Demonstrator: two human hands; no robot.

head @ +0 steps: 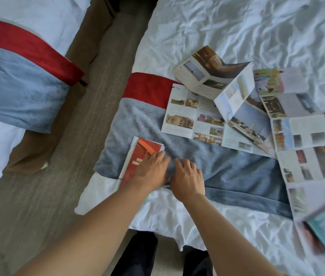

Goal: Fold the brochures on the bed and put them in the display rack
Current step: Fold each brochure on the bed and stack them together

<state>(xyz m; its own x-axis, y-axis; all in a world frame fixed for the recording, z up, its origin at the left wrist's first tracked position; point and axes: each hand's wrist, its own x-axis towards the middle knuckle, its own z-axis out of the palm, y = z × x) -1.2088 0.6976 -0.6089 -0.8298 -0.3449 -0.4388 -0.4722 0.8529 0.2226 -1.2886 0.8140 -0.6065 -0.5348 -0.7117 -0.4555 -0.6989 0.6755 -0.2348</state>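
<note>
Bed runner (227,166) bears a folded red brochure (143,154) — lengthwise away — pressed by flat left hand (151,169), right hand (187,179) loose.

The bed (237,36) wears a crumpled white sheet, crossed by a bed runner (227,170) — red stripe above, blue-grey plush below. On the runner lies a folded red brochure (137,154) (near its left end). Further right, unfolded brochures (195,120) sprawl overlapping across runner and sheet — one half-open brochure (211,76) stands tented.
</note>
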